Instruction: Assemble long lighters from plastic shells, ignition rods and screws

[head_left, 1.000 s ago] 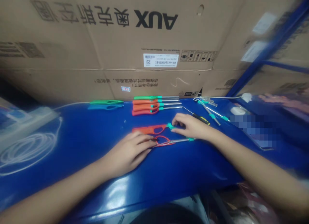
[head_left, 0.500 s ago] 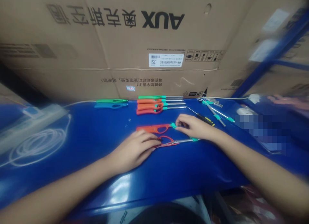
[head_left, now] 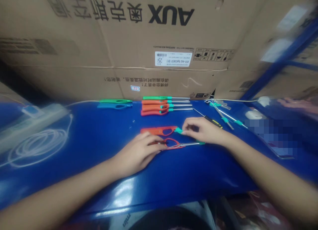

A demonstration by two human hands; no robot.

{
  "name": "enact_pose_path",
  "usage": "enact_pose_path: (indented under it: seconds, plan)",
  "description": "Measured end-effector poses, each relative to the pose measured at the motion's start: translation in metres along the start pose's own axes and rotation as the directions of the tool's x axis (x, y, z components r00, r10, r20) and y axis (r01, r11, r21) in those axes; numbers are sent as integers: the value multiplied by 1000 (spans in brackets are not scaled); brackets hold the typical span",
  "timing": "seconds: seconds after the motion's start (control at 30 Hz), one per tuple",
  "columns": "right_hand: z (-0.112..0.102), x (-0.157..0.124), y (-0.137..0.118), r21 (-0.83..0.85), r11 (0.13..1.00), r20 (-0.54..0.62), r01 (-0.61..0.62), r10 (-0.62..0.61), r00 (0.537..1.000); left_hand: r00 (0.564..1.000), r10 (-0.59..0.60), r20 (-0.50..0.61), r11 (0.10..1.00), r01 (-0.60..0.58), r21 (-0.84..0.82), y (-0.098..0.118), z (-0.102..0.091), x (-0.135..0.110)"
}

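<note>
On the blue table [head_left: 99, 137] my left hand [head_left: 137, 152] rests with curled fingers on the handle end of an orange lighter body with a metal tube [head_left: 174, 144]. My right hand [head_left: 202, 130] pinches the teal tip [head_left: 178, 130] of an orange lighter shell half [head_left: 159, 130] that lies just behind. The metal tube runs under my right hand to a teal collar [head_left: 201, 143].
A row of orange and green finished lighters [head_left: 161, 106] lies further back, with a green and a blue one [head_left: 115, 103] to their left. A black-yellow screwdriver [head_left: 211, 121] and loose teal-collared tubes [head_left: 223, 115] lie at right. White coiled cable [head_left: 34, 147] sits left. Cardboard boxes [head_left: 149, 41] wall the back.
Both hands stay on the same parts; my left fingers curled slightly over the lighter handle. The view drifted a little.
</note>
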State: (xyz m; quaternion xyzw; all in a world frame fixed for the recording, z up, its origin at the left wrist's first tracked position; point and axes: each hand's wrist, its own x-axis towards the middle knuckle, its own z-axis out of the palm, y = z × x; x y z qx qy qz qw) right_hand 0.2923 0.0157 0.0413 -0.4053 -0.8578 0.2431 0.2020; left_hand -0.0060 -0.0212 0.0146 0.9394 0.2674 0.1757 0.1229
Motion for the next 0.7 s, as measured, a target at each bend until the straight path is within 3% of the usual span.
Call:
enact_pose_path:
  seconds: [0.1, 0.2, 0.47, 0.7]
  plan:
    - [10, 1, -10, 104, 994, 60, -20, 14, 998, 1000, 6, -20, 1000, -7, -14, 0, 0, 0]
    - [19, 1, -17, 103, 995, 106, 7, -18, 994, 999, 25, -39, 1000, -26, -14, 0, 1, 0]
    - [19, -2, -20, 54, 991, 74, 124, -128, 989, 999, 53, 1, 998, -53, 22, -1, 0, 1]
    - [24, -1, -19, 67, 988, 104, 137, -143, 984, 998, 63, 21, 997, -64, 41, 5, -5, 2]
